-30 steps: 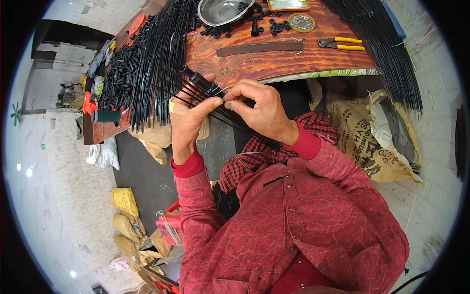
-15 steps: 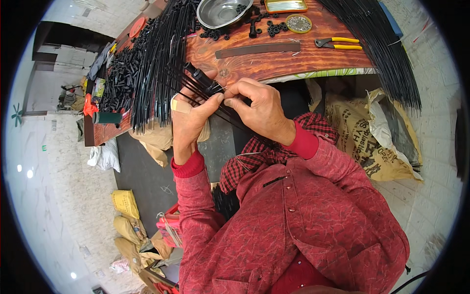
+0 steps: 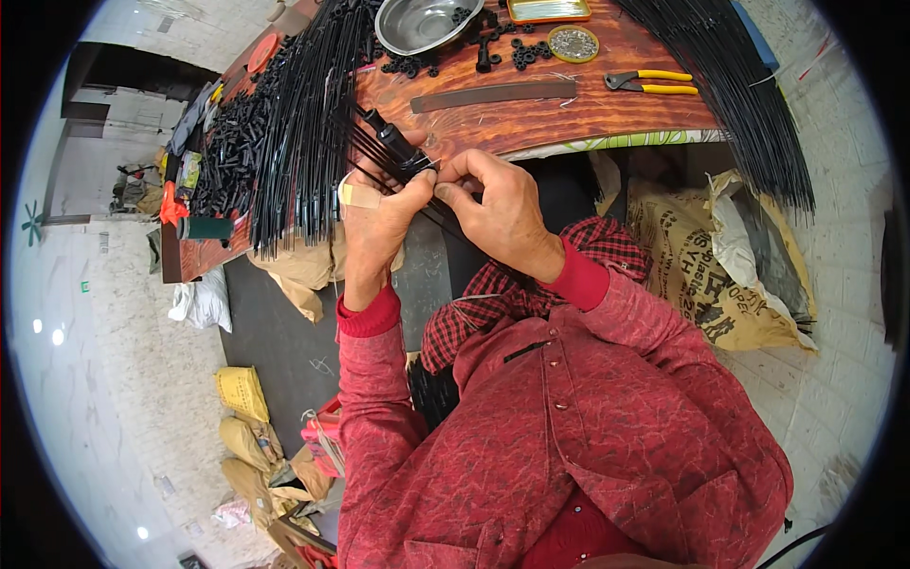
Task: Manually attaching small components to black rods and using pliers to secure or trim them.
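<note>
My left hand [image 3: 379, 223], with a tan plaster on it, is closed round a few thin black rods [image 3: 365, 150] and a black cylindrical plastic fitting [image 3: 391, 140]. They slant from upper left toward lower right over the table's front edge. My right hand [image 3: 502, 213] pinches with thumb and forefinger close to the left thumb tip, at the fitting's lower end. A tiny thin silvery piece [image 3: 430, 162] shows there; what exactly lies in the right fingertips is too small to make out.
On the wooden table [image 3: 512, 119] are a metal bowl [image 3: 417, 28], a round dish of small silvery pieces [image 3: 573, 44], yellow-handled pliers [image 3: 664, 82] and a dark flat strip [image 3: 502, 95]. Black rods [image 3: 294, 142] pile at left, more rods [image 3: 749, 114] at right. A sack [image 3: 682, 256] stands right.
Both hands stay together at the fitting, with the left hand slightly lower and further right. More of the fitting shows above the left fingers. The whole view has shifted a little.
</note>
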`<state>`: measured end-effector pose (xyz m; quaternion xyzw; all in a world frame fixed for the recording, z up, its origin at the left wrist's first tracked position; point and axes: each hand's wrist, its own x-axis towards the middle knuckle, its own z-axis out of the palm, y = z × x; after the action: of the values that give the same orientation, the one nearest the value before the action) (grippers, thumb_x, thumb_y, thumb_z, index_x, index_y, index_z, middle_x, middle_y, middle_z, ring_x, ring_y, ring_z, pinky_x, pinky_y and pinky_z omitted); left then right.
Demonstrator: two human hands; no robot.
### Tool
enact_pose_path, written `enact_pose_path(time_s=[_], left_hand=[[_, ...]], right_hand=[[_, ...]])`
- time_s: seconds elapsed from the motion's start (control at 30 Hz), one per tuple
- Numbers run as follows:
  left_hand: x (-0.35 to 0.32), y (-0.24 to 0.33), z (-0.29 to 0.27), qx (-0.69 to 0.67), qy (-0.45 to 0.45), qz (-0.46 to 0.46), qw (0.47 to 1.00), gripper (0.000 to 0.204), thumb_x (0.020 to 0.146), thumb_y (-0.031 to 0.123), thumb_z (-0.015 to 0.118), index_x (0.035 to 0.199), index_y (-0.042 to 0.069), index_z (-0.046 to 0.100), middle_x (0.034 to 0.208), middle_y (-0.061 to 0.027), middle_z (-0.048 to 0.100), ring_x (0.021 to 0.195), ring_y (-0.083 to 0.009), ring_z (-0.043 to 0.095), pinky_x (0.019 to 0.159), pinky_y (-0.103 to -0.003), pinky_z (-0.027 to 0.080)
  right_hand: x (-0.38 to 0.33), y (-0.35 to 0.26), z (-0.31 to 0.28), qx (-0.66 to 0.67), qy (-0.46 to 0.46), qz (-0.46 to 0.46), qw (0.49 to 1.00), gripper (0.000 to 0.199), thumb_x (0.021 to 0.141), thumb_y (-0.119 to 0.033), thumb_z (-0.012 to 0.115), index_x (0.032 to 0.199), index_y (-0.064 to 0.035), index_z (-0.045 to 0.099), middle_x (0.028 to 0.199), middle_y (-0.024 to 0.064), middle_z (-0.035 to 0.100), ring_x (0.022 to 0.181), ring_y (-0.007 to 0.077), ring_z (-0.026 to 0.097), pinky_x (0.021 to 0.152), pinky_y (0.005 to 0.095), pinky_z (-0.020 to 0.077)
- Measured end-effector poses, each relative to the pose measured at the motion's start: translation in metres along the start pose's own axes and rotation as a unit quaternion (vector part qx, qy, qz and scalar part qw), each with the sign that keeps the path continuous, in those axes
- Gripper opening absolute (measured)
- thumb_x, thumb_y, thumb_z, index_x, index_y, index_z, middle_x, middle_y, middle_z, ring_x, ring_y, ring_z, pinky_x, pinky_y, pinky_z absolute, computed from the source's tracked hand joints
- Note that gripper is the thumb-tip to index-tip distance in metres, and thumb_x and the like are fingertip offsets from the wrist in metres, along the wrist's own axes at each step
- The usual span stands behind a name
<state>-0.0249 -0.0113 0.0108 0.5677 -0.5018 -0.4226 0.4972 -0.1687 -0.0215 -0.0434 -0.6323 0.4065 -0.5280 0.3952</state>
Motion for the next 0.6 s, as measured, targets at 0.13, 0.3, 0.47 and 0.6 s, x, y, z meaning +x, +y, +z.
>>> enact_pose_path(time_s=[0.13,0.3,0.47,0.6], left_hand=[[0.002,0.001,0.004,-0.006,-0.017,0.000,1.000,0.038,0.078,0.002,0.074,0.115,0.003,0.067,0.090,0.0003,0.067,0.079,-0.0072,0.061,0.075,-0.023,0.050],[0.005,0.006,0.014,-0.007,-0.044,-0.017,0.999,0.039,0.078,0.002,0.075,0.116,0.003,0.066,0.092,-0.0007,0.068,0.082,-0.0079,0.062,0.076,-0.023,0.050],[0.012,0.006,0.025,-0.014,-0.052,-0.023,0.998,0.040,0.079,0.001,0.076,0.118,0.003,0.065,0.094,-0.0016,0.068,0.083,-0.0094,0.063,0.078,-0.024,0.051],[0.020,0.007,0.036,-0.010,-0.074,-0.032,0.997,0.041,0.079,0.000,0.076,0.119,0.003,0.065,0.094,-0.0017,0.068,0.084,-0.0097,0.063,0.078,-0.024,0.051]], right_hand=[[0.004,0.012,-0.003,0.030,0.007,0.050,0.998,0.012,0.083,-0.002,0.068,0.091,0.0015,0.060,0.077,0.0108,0.066,0.066,0.0166,0.066,0.061,0.0298,0.0511],[0.009,0.021,-0.025,0.085,-0.044,0.018,0.995,0.011,0.087,-0.001,0.064,0.094,0.0025,0.057,0.077,0.0076,0.064,0.068,0.0123,0.064,0.061,0.0271,0.0504],[0.013,0.031,-0.040,0.150,-0.069,0.001,0.986,0.020,0.084,-0.009,0.071,0.096,0.0010,0.058,0.079,0.0068,0.065,0.070,0.0148,0.065,0.063,0.0288,0.0508],[0.017,0.042,-0.047,0.173,-0.063,0.051,0.982,0.023,0.080,-0.014,0.077,0.089,0.0003,0.061,0.077,0.0069,0.067,0.066,0.0148,0.066,0.060,0.0294,0.0504]])
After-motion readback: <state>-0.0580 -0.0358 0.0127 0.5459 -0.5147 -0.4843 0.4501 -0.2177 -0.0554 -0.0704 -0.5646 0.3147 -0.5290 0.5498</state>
